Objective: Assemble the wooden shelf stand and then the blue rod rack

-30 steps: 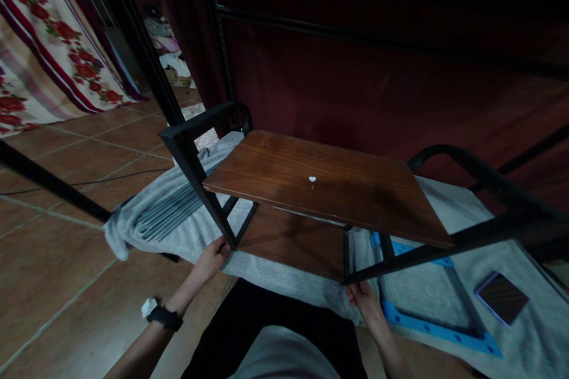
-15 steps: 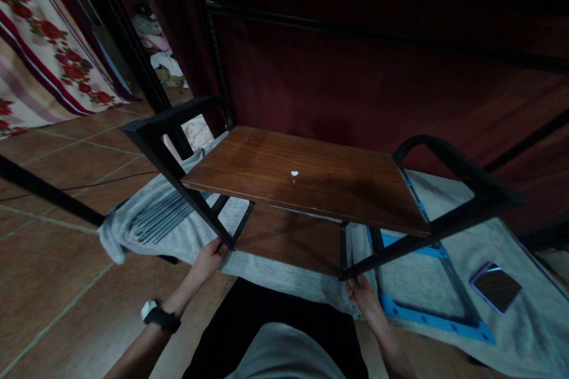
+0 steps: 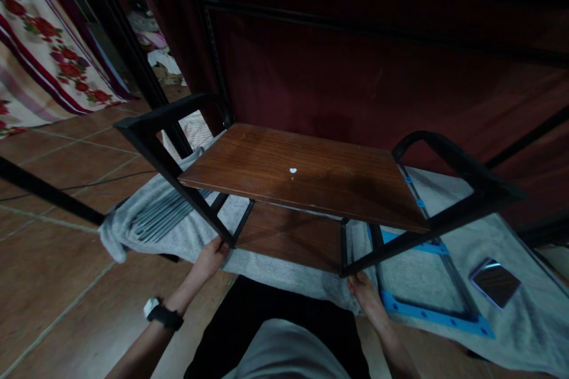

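Note:
A two-tier shelf rack with black metal side frames and brown wood-grain boards stands on a grey cloth in front of me. Its upper board [image 3: 302,174] carries a small white mark, and the lower board [image 3: 288,234] shows beneath. My left hand [image 3: 213,257], with a watch [image 3: 162,314] on the wrist, is closed at the lower left front corner of the frame. At the lower right front corner my right hand [image 3: 362,290] is closed likewise. Some fingers of both hands are hidden by the frame and cloth.
Several thin grey metal rods [image 3: 164,216] lie on the cloth [image 3: 448,284] to the left. Blue-ended frame pieces [image 3: 438,314] and a phone [image 3: 495,282] lie to the right. A dark red curtain [image 3: 311,83] hangs behind, and black posts [image 3: 48,192] stand at the left.
The view has shifted very slightly. Both hands stay at the same corners of the shelf rack, which shows no clear movement on the cloth.

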Demonstrator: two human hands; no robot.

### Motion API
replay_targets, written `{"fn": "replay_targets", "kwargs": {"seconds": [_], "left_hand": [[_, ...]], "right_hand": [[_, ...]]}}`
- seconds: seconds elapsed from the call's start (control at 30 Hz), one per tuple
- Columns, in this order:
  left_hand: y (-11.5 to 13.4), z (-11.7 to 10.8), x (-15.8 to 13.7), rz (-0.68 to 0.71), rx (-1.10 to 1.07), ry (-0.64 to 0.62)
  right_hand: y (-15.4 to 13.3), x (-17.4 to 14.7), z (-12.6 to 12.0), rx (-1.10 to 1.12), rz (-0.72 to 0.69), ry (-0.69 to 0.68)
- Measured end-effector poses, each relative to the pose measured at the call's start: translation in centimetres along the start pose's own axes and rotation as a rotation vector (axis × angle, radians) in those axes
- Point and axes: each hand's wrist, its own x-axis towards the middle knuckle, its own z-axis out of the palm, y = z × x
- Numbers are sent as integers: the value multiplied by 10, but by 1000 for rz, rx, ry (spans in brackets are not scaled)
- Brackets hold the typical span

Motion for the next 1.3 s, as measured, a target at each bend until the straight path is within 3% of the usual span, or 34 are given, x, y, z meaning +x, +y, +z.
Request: {"fn": "replay_targets", "kwargs": {"seconds": [0.23,0.6,0.9,1.13,1.3], "left_hand": [[-4,0,-1,-12,-127,1],[11,-5,-9,-31,-259,-26],[3,-7,-4,-36,-349,-14],[-8,-5,-2,-23,-330,62],[1,-13,-4,74,-273,101]], "right_hand": [[1,-8,-1,83,-3,-74],[3,-9,3,248,21,-40],[11,-6,3,271,15,-60],[17,-4,4,271,30,-58],[17,-4,3,280,48,-33]]}}
